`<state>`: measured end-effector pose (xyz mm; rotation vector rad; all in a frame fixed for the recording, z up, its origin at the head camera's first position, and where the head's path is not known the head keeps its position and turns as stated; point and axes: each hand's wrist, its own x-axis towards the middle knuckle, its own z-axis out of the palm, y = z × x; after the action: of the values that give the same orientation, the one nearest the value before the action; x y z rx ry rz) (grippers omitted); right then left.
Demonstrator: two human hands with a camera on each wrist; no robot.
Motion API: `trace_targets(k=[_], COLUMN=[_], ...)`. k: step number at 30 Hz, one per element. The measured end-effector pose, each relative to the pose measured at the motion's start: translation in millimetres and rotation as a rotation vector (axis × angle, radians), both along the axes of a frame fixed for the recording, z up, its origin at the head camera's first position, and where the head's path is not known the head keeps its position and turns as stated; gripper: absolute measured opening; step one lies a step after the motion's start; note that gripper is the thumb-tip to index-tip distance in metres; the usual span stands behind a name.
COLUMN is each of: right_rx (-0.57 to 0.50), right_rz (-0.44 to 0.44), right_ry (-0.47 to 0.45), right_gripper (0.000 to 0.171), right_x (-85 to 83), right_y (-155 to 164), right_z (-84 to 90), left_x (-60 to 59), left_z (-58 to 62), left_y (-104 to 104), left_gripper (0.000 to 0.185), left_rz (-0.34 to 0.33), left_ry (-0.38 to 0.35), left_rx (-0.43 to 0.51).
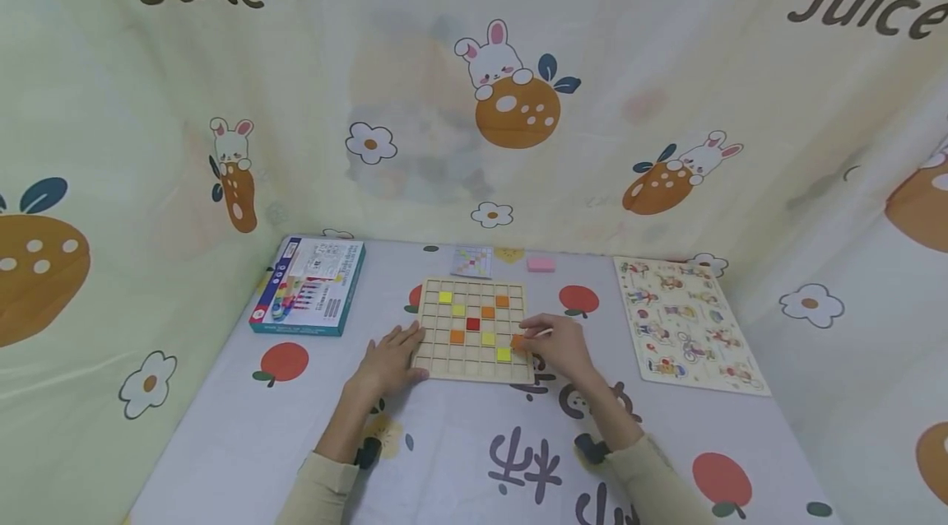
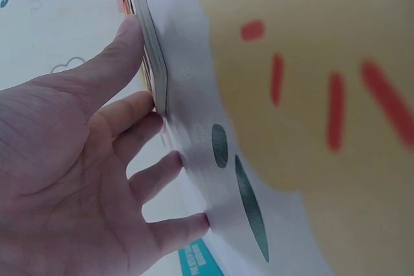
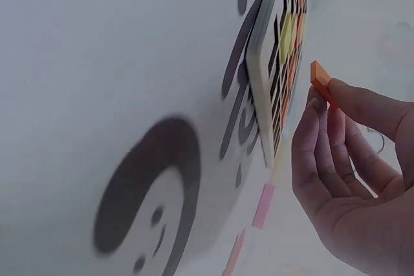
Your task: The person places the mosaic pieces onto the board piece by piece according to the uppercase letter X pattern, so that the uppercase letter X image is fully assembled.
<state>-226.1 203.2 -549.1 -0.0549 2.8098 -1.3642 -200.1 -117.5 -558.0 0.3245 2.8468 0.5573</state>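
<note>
A wooden grid board (image 1: 437,366) lies on the table with small square tiles in its cells. Among them are a red tile (image 1: 472,324) near the middle, several yellow tiles (image 1: 504,355) and orange tiles (image 1: 457,336). My left hand (image 1: 388,362) rests at the board's left edge, fingers spread; in the left wrist view its thumb and a finger touch the board's side (image 2: 153,56). Between thumb and fingers, my right hand (image 1: 559,344) pinches an orange tile (image 3: 321,82) over the right part of the board, raised above the surface in the right wrist view.
Left of the board lies a flat teal-edged box (image 1: 307,286). Behind the board are a printed pattern card (image 1: 472,262) and a pink block (image 1: 541,264). A board with printed figures (image 1: 689,323) lies at the right. A patterned curtain hangs behind the table.
</note>
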Motion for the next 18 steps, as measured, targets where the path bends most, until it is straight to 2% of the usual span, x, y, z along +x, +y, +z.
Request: trace_targets(k=[6,18], right_rx=[-0.061,-0.104], right_rz=[0.036,0.113], right_ry=[-0.031,-0.041], right_gripper=[0.034,0.031], right_x=[-7.1,-18.1], right_y=[-18.4,-56.4], right_z=[-0.9,0.6], left_x=[-0.6,-0.3], left_z=[2.3,2.6], left_y=[0.2,0.3], left_gripper=[0.083,0.082], left_rz=[0.004,-0.003], left_ry=[-0.007,0.011], left_rx=[-0.004,0.009])
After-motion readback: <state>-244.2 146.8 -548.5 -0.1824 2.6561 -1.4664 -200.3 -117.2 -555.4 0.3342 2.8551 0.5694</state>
